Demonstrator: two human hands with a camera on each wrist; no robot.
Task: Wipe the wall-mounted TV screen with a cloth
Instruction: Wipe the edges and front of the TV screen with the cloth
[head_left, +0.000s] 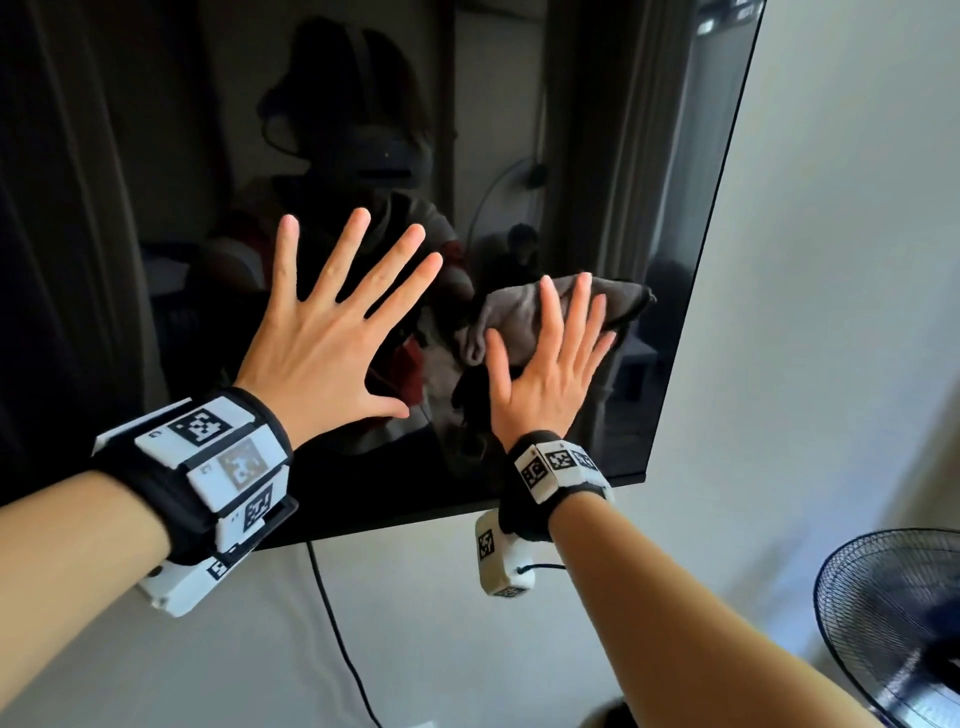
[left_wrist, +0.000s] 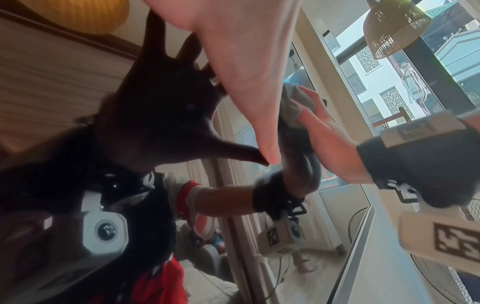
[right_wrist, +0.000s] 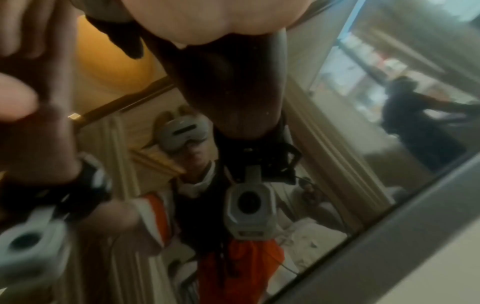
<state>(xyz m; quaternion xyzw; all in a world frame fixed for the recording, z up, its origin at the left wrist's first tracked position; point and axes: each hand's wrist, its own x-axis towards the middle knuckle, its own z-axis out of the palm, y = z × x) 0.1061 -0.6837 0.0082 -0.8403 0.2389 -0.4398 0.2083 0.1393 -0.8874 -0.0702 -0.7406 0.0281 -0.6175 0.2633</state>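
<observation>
The black wall-mounted TV screen (head_left: 156, 156) fills the upper left of the head view and mirrors the room. My left hand (head_left: 332, 332) lies flat against the glass with fingers spread wide, holding nothing. To its right, my right hand (head_left: 550, 358) presses a grey-brown cloth (head_left: 514, 312) onto the screen near its lower right corner, fingers straight over the cloth. In the left wrist view the left thumb (left_wrist: 267, 148) touches the glass, with the cloth (left_wrist: 293, 105) under the right hand (left_wrist: 327, 139) beyond. The right wrist view shows only the right palm (right_wrist: 215, 18) against the glass and reflections.
The TV's bottom edge (head_left: 467, 512) and right edge (head_left: 727, 156) border a pale wall (head_left: 831, 260). A black cable (head_left: 337, 634) hangs below the TV. A standing fan (head_left: 893, 623) sits at the lower right.
</observation>
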